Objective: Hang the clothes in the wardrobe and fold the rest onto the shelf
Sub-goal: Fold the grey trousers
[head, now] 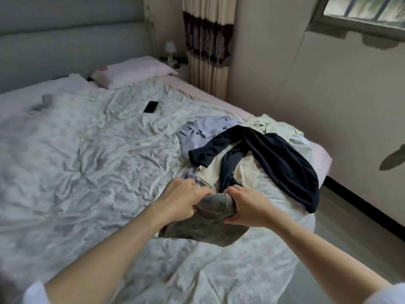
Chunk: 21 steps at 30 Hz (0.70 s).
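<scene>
Your left hand (183, 199) and right hand (248, 206) both grip a grey garment (206, 224) over the bed (87, 150), just before the clothes pile (252, 150).

Small grey object (46, 98) on the bed is blurred beyond telling.

Rumpled floral bedsheet (92, 150) covers the bed, with a black phone (151, 107) lying flat on it. Pink pillow (133, 72) sits up by the grey padded headboard (72, 40). Striped curtain (208, 44) hangs in the corner, barred window (363, 9) top right.
</scene>
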Available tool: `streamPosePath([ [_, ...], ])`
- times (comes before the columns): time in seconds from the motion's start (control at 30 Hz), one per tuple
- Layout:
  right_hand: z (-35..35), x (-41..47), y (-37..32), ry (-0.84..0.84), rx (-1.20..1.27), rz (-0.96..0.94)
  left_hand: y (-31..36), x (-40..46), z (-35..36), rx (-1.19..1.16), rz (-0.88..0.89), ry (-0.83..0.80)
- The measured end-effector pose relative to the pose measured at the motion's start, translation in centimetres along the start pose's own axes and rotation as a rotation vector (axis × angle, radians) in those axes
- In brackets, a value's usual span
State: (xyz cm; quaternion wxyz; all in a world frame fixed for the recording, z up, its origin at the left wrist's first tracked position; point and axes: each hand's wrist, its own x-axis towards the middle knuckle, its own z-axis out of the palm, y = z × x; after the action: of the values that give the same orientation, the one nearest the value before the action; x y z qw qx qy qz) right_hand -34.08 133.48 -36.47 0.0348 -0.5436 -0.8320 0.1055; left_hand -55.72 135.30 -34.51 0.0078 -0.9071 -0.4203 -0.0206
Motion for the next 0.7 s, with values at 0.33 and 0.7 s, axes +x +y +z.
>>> streamPosePath([
  [0.33, -5.4, -6.1, -12.7, 0.457, 0.653, -0.097, -0.4, -14.2, -11.9, 0.055, -0.235, 0.553],
  [0.7, -6.9, -8.1, -26.9, 0.216, 0.715, -0.241, -2.3, -30.9, -17.6, -0.100, -0.704, 0.578],
])
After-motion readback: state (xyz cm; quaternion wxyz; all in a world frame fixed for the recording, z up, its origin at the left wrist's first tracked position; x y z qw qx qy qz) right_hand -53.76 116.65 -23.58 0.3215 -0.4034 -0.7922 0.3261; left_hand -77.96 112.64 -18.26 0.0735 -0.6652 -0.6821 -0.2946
